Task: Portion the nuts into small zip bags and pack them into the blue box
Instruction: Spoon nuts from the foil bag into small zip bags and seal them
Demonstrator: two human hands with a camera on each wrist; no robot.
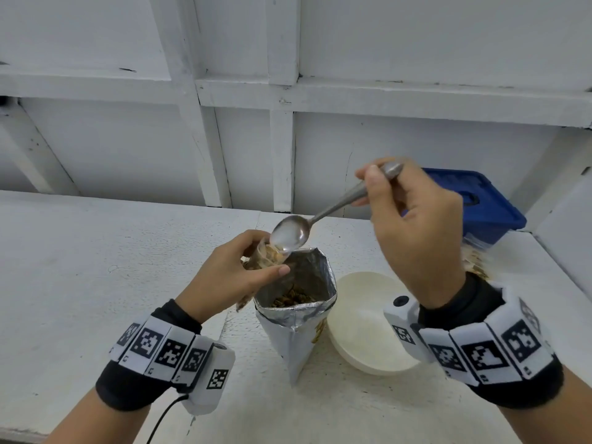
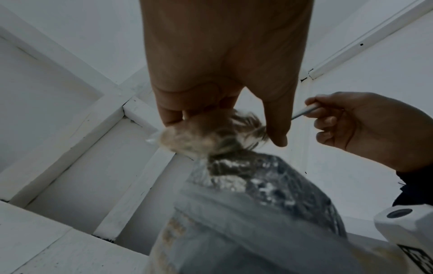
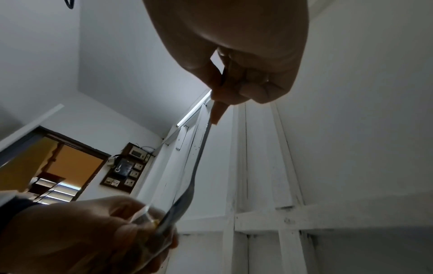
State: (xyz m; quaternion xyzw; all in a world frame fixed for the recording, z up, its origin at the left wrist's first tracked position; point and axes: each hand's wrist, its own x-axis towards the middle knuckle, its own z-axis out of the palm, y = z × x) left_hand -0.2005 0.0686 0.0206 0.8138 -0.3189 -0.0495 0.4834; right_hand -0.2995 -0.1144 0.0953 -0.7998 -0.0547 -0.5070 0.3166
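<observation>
We tip nuts from the spoon (image 1: 293,232) into the small zip bag (image 1: 267,256), which the left hand (image 1: 230,277) holds just above the rim of the open foil pouch (image 1: 298,315). The left grip pinches the bag near its mouth with thumb and fingers curled round it; we keep that mouth spread and upright under the bowl of the spoon. The right hand (image 1: 413,229) pinches the spoon handle near its end, bowl tilted down at the bag opening, touching or nearly so. We judge it best to roll the spoon slowly, so stray nuts fall back into the pouch and not onto the tabletop (image 1: 96,267). The blue box (image 1: 480,206) stands lid-on at the far right, well apart; the white bowl (image 1: 362,328) sits just beside the pouch.
</observation>
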